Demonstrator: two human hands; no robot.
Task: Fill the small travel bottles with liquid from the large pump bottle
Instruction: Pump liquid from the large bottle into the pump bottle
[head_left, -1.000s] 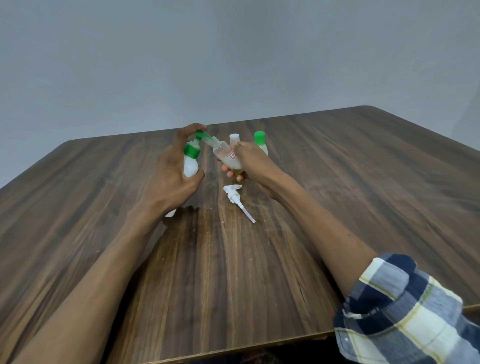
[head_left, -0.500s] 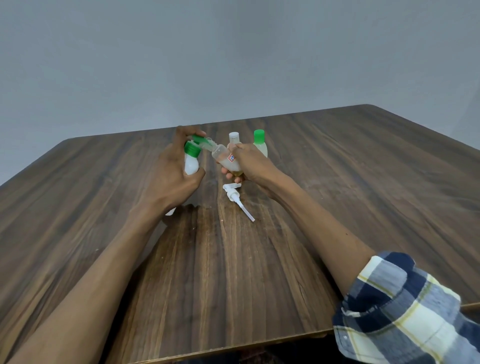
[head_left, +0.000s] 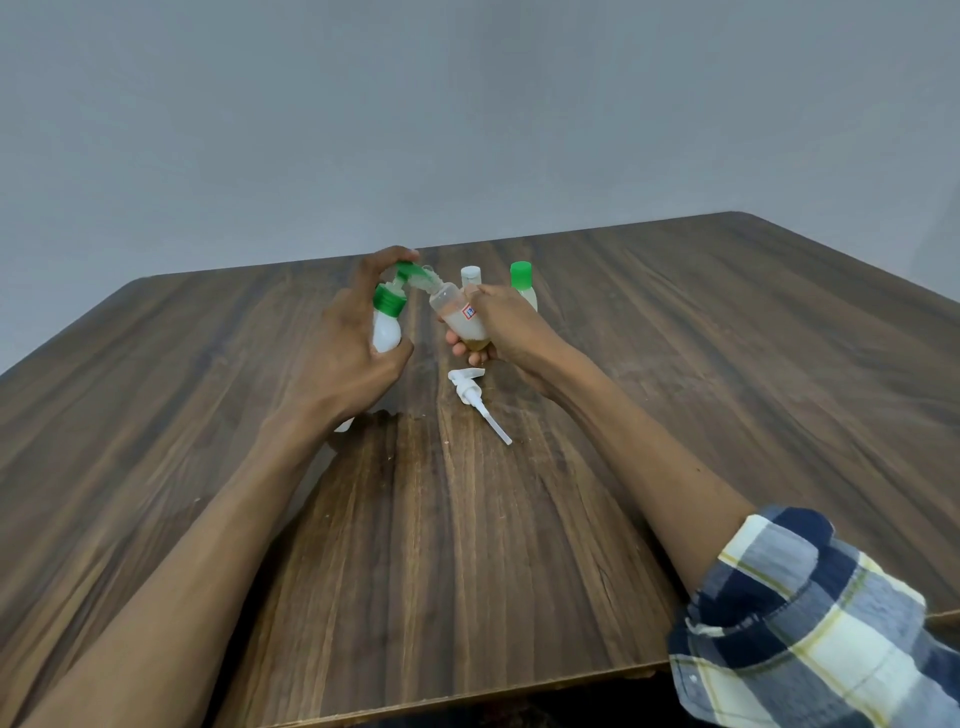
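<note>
Left hand wraps a white bottle with a green collar, fingers curled round the far side, thumb on the near side low on the body. The bottle's base shows below the wrist, near the desk; contact can't be told. The index finger arches over the top onto a green nozzle piece above the collar. This looks like the large pump bottle, standing roughly upright with a slight lean.

Just right of it, a small clear travel bottle is tilted, mouth up-left toward the green nozzle, base down-right. Mouth and nozzle are very close or touching; exact contact is unclear. Some pale liquid inside, yellowish at the bottom end. A small red-blue label sits on its side.

Right hand grips that travel bottle, fingers curled under and round its lower half, thumb on top. It is held off the desk.

On the desk below the right hand lies a white pump head, its long dip tube pointing down-right toward the camera. Loose, touching neither hand.

Behind the right hand stand two more small bottles, both partly hidden by it: one with a white cap, and right of it one with a green cap. Both upright, near each other, not touching.

Far right foreground: a rolled plaid sleeve on the right forearm, blue, white and yellow. The left forearm is bare. The desk is dark wood grain, with a grey wall behind.
</note>
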